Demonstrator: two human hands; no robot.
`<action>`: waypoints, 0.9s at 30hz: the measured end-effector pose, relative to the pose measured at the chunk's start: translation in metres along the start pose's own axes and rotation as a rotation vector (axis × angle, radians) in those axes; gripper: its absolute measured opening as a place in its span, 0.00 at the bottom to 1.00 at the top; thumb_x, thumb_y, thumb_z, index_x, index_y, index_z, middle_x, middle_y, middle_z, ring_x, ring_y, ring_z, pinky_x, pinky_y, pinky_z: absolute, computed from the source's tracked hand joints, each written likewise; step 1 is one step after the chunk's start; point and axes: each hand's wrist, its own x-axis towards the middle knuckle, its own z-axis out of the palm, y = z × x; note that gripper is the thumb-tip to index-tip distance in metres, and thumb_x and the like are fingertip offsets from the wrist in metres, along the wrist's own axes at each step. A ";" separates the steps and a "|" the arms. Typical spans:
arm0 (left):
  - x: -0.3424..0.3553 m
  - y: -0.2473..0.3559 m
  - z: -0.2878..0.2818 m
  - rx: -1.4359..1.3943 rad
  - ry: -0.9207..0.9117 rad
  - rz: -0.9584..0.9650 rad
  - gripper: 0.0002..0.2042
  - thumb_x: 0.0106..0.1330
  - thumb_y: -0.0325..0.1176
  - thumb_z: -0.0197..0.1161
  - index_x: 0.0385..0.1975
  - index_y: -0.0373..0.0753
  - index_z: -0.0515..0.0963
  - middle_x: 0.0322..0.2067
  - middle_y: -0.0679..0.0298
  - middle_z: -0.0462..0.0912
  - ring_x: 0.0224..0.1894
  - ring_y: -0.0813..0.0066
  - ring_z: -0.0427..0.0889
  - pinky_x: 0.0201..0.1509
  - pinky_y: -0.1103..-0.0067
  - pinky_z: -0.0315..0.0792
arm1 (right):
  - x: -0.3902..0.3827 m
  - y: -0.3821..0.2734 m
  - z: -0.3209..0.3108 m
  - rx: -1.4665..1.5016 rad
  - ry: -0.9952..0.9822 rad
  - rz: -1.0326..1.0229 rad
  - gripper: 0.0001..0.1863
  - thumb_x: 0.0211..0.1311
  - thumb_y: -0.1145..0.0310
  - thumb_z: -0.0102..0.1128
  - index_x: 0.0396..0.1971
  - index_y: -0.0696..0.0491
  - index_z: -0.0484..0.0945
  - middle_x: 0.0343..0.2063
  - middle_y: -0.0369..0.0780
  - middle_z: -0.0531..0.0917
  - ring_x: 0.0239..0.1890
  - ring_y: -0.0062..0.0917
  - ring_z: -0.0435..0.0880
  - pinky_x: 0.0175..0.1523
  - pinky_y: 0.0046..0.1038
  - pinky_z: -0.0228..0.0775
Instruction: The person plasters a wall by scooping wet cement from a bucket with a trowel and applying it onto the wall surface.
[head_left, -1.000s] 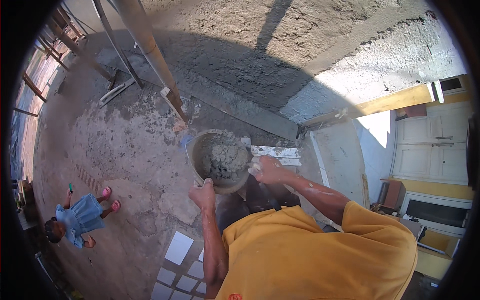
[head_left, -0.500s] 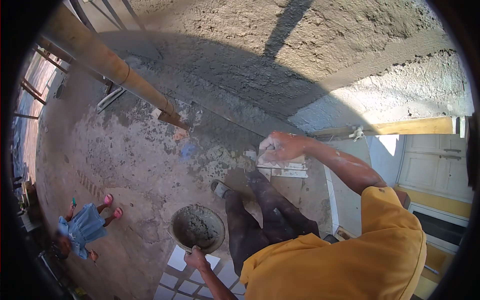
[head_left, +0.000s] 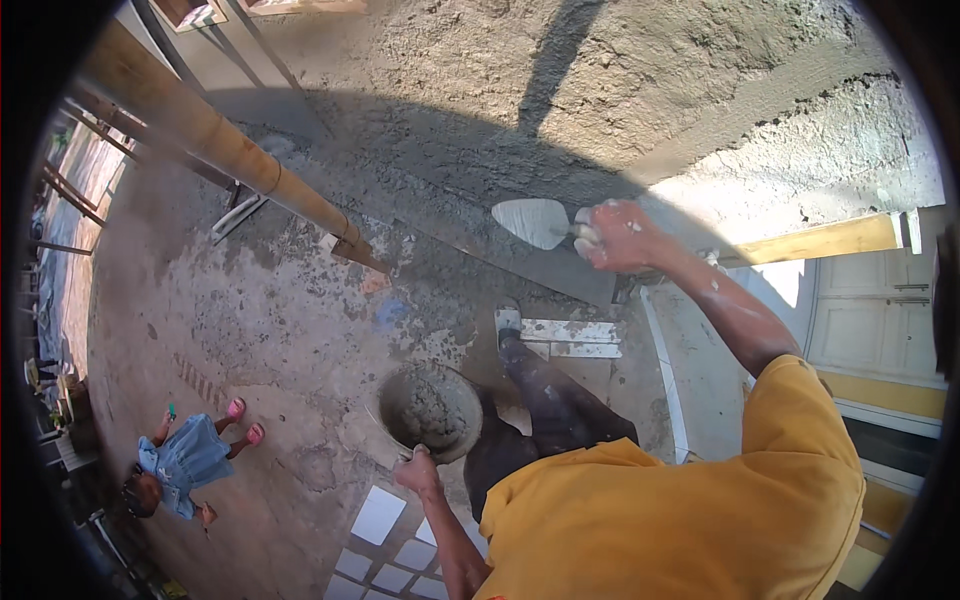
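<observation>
In my right hand (head_left: pixel 612 236) is a trowel (head_left: pixel 533 221), its pale, leaf-shaped blade pointing left in front of the rough plastered wall (head_left: pixel 690 80). The fingers are wrapped round its handle. My left hand (head_left: pixel 416 473) grips the near rim of a round bucket (head_left: pixel 383 425), which I hold beside my left leg. Wet grey mortar (head_left: pixel 432 408) lies inside the bucket. Whether the blade touches the wall cannot be made out.
A bamboo pole (head_left: pixel 240 155) slants down at the left. White tiles (head_left: pixel 379 514) lie on the floor near my left arm, and pale strips (head_left: pixel 570 331) by my foot. A person in a blue dress (head_left: pixel 195 452) stands at the left. A tap (head_left: pixel 712 259) juts out at the right.
My right hand has risen from low by my foot toward the wall, bringing the trowel blade into plain view. The bucket in my left hand has shifted right and closer to my legs.
</observation>
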 end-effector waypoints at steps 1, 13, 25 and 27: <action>-0.007 0.020 0.010 -0.034 -0.045 0.035 0.12 0.51 0.25 0.66 0.33 0.22 0.83 0.30 0.53 0.87 0.32 0.69 0.84 0.41 0.70 0.77 | -0.009 -0.019 0.029 0.042 -0.109 -0.001 0.14 0.59 0.61 0.58 0.37 0.57 0.80 0.28 0.49 0.84 0.35 0.50 0.85 0.43 0.49 0.76; -0.053 0.132 0.050 0.118 -0.374 0.453 0.17 0.53 0.38 0.67 0.34 0.28 0.85 0.31 0.38 0.84 0.39 0.39 0.86 0.48 0.59 0.79 | -0.068 -0.153 0.138 -0.223 0.174 -0.090 0.20 0.48 0.65 0.66 0.41 0.58 0.81 0.34 0.48 0.82 0.36 0.41 0.84 0.42 0.40 0.72; -0.051 0.160 0.015 0.080 -0.401 0.488 0.18 0.52 0.38 0.68 0.32 0.26 0.84 0.29 0.37 0.84 0.35 0.43 0.87 0.42 0.60 0.79 | -0.072 -0.192 0.208 0.494 -0.286 0.196 0.26 0.55 0.53 0.65 0.45 0.60 0.84 0.37 0.58 0.86 0.45 0.52 0.86 0.52 0.45 0.79; -0.035 0.148 0.001 0.172 -0.403 0.370 0.17 0.53 0.37 0.68 0.31 0.24 0.83 0.26 0.40 0.85 0.30 0.50 0.88 0.38 0.63 0.79 | -0.081 -0.208 0.183 0.514 -0.220 0.205 0.26 0.58 0.52 0.61 0.45 0.60 0.83 0.38 0.58 0.86 0.44 0.53 0.86 0.53 0.45 0.79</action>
